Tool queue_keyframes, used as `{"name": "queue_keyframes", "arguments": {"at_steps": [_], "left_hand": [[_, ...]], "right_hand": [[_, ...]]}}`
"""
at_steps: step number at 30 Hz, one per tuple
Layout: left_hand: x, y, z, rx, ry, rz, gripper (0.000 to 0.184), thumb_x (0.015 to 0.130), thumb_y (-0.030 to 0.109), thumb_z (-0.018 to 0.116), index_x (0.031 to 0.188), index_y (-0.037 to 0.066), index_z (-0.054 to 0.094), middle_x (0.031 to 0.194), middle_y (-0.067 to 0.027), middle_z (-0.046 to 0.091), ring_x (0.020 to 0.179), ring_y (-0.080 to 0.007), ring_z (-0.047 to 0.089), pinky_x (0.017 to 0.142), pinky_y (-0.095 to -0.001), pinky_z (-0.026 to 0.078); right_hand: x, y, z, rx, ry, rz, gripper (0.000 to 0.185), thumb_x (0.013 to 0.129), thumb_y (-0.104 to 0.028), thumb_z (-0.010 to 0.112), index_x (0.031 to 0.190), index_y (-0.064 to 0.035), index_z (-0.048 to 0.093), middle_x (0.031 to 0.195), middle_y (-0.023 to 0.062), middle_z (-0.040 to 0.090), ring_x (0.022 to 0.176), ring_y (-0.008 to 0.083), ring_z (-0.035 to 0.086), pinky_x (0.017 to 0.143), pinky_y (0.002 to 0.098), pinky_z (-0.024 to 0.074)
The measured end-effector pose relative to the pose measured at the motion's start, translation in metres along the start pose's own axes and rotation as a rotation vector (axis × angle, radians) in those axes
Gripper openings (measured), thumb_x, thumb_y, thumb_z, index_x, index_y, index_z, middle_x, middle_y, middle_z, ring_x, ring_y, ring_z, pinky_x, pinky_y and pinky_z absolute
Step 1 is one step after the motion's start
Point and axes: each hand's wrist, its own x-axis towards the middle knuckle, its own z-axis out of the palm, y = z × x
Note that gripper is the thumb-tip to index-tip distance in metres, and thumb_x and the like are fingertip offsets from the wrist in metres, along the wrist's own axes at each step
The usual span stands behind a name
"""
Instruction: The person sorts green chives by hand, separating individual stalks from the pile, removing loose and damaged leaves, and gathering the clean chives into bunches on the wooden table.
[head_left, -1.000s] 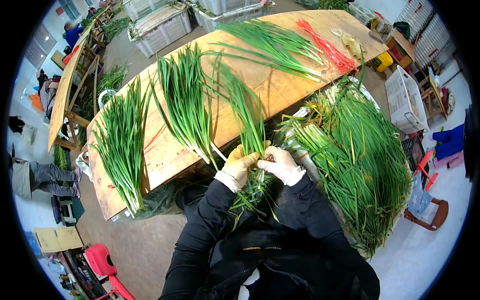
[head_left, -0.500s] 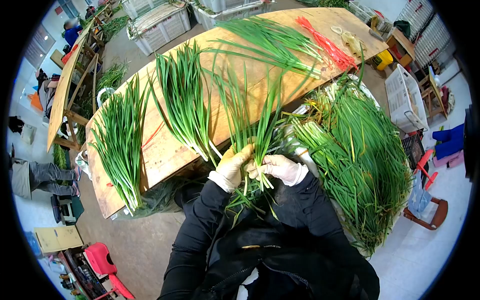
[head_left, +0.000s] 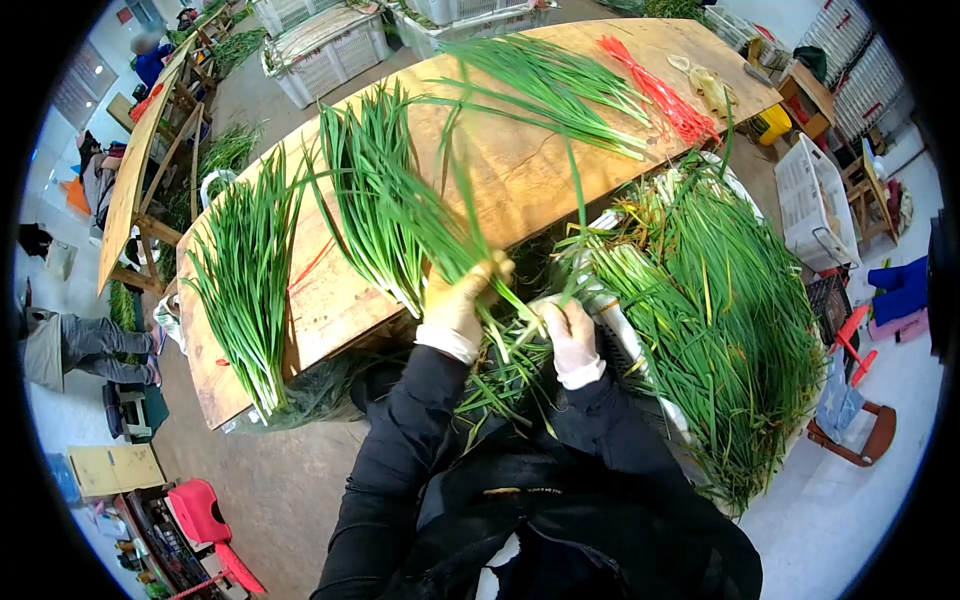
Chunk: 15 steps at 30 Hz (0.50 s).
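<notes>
My gloved left hand (head_left: 455,305) is closed round a small bunch of garlic chives (head_left: 440,235), whose leaves lean up and left, blurred by motion. Its pale stalk ends stick out low on the right. Close beside them, my gloved right hand (head_left: 570,335) has its fingers pinched together on a few chive strands, with a blurred green blade rising above. Loose chive scraps (head_left: 505,380) lie beneath both hands. A sorted chive bundle (head_left: 375,205) rests on the wooden table (head_left: 310,335) just beyond my left hand, and another bundle (head_left: 245,285) lies farther left.
To the right, a large heap of untidy chives (head_left: 720,320) fills a white crate. More chives (head_left: 560,85) lie at the table's far side, near red ties (head_left: 660,95) and a glove (head_left: 705,80). White crates (head_left: 330,60) stand behind. Another person's legs (head_left: 100,350) show at left.
My left hand has tilted its bunch to the left, over the middle bundle. My right hand has drawn slightly right and away from my left, no longer holding its upright cluster of several stalks.
</notes>
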Motion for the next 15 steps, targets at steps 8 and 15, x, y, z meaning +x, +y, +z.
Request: {"name": "queue_keyframes", "arguments": {"at_steps": [8, 15], "left_hand": [[0.02, 0.026, -0.025, 0.087, 0.053, 0.107, 0.024, 0.074, -0.002, 0.059, 0.097, -0.001, 0.052, 0.088, -0.0112, 0.061, 0.074, -0.018, 0.059, 0.064, -0.0282, 0.05], [0.013, -0.021, -0.02, 0.108, -0.063, 0.016, 0.041, 0.076, 0.005, 0.06, 0.114, 0.001, 0.043, 0.102, -0.0121, 0.058, 0.086, -0.0201, 0.057, 0.077, -0.0308, 0.045]], "right_hand": [[-0.044, 0.073, -0.035, -0.551, -0.792, 0.29, 0.034, 0.087, -0.033, 0.042, 0.095, -0.0042, 0.057, 0.085, 0.013, 0.061, 0.072, 0.0198, 0.059, 0.066, 0.0298, 0.0472], [0.013, -0.031, -0.017, -0.584, -0.406, -0.159, 0.069, 0.079, -0.052, 0.047, 0.119, 0.0034, 0.038, 0.112, 0.0225, 0.049, 0.103, 0.0309, 0.049, 0.087, 0.0358, 0.0383]]}}
